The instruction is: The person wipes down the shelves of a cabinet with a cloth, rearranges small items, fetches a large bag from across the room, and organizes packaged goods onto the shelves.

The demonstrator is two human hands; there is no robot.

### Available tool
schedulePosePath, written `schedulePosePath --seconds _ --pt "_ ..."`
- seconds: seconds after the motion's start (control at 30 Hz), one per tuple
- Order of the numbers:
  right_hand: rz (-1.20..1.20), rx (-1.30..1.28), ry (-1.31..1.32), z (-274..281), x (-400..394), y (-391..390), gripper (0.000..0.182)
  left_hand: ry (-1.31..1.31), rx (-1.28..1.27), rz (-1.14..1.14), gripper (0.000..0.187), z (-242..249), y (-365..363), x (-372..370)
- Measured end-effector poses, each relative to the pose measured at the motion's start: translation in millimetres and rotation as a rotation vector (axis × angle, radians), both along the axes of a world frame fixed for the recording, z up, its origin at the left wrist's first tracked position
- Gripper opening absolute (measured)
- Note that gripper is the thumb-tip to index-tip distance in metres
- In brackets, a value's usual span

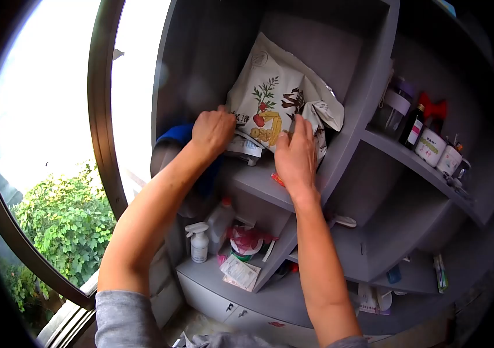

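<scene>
A large cream printed bag (270, 87), with a leafy plant and red fruit drawn on it, leans at a tilt in the upper grey shelf compartment. At its lower left edge, my left hand (214, 130) is closed with the fingers curled on the bag. My right hand (296, 159) lies against the bag's lower right front, fingers stretched out and open. Beneath the bag, a smaller white packet (244, 146) pokes out between my hands. Close to my right hand, a small orange-red item (277, 178) shows on the shelf. A blue item (178, 134) sits behind my left forearm.
Below stand a white spray bottle (198, 242), a translucent jug (221, 223) and a tub with red plastic (247, 240), near some papers (240, 272). Bottles and jars, including a white jar (430, 146), line the right shelf. A window frame (103, 104) borders the left.
</scene>
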State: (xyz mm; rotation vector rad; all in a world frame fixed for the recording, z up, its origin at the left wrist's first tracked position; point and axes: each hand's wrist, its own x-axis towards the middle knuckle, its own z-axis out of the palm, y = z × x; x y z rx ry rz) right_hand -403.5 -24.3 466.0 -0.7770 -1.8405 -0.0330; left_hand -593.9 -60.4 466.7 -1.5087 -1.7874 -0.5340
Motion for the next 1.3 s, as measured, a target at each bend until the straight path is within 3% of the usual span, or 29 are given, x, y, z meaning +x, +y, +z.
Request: schedulePosePath --seconds 0.03,0.07,0.17,0.27,0.37,0.4,0.5,0.6,0.7,0.77,0.8,0.9,1.0,1.03,1.07,1.1,1.17,1.23,1.27,1.3 --pt "-0.059 0.102 0.077 1.0 -1.2 1.1 0.055 0.005 0.08 -0.035 0.021 -2.8 -3.6 2.8" --pt "-0.042 -0.013 0.105 7.0 -2.4 4.6 0.069 0.039 0.088 -0.121 0.035 -6.5 -4.3 0.9" --pt "-0.318 -0.158 0.171 20.8 -22.7 36.7 0.081 0.035 -0.077 -0.089 0.041 -1.4 -15.9 7.5" --pt "-0.407 -0.306 0.31 35.2 -29.9 67.9 0.091 -0.012 -0.119 -0.045 0.048 -11.1 -6.7 -0.1" --pt "-0.449 -0.493 0.325 47.1 -28.2 65.9 0.093 -0.123 -0.157 -0.063 0.056 -12.1 -6.1 2.3" --pt "-0.472 -0.445 0.363 44.9 -31.1 66.2 0.089 -0.155 -0.151 -0.079 0.054 -11.4 -10.9 2.5" --pt "-0.18 -0.09 0.553 6.9 -31.1 53.7 0.077 -0.284 -0.03 -0.115 0.049 -5.7 -29.0 -2.8" --pt "0.29 0.206 0.127 -41.9 -3.6 -42.0 0.057 -0.513 0.263 -0.177 0.042 -2.7 -52.1 -2.3" --pt "0.718 0.079 0.079 -81.1 17.8 -105.9 0.06 -0.796 0.462 -0.351 0.034 6.0 -78.6 -16.5" --pt "0.791 0.033 0.042 -92.9 27.9 -125.1 0.07 -1.121 0.551 -0.605 0.033 12.1 -119.9 19.2" --pt "0.818 -0.018 0.026 -97.5 30.8 -129.9 0.079 -1.174 0.577 -0.633 0.034 3.4 -133.0 33.9" --pt "0.917 -0.091 0.088 -114.5 33.3 -137.6 0.079 -1.286 0.573 -0.842 0.035 -49.8 -158.8 91.0" --pt "1.049 -0.439 0.376 -145.8 41.3 -126.1 0.07 -1.267 0.385 -0.908 0.057 -96.0 -180.3 126.1" --pt "1.086 -0.582 0.497 -148.9 44.0 -122.9 0.067 -1.236 0.394 -0.972 0.07 -110.7 -178.5 129.1" --pt "0.991 -0.456 0.494 -147.2 48.9 -122.0 0.062 -1.219 0.295 -0.974 0.097 -116.8 -178.1 137.4" --pt "1.063 -0.56 0.518 -152.2 53.4 -119.1 0.056 -0.949 0.349 -0.951 0.106 -134.0 -169.7 139.6" --pt "1.079 -0.709 0.401 -162.9 64.5 -112.0 0.057 -0.875 0.398 -0.846 0.098 -143.8 -160.5 141.1" --pt "1.426 -1.226 0.354 -156.2 81.7 -96.9 0.064 -1.061 0.328 -0.791 0.08 -122.3 -161.2 141.0" --pt "1.455 -1.201 0.337 -144.3 94.3 -103.8 0.072 -1.138 0.353 -0.768 0.064 -116.4 -153.3 133.6" --pt "1.35 -1.111 0.262 -145.4 101.5 -106.5 0.074 -1.005 0.363 -0.674 0.059 -103.7 -149.5 124.4"
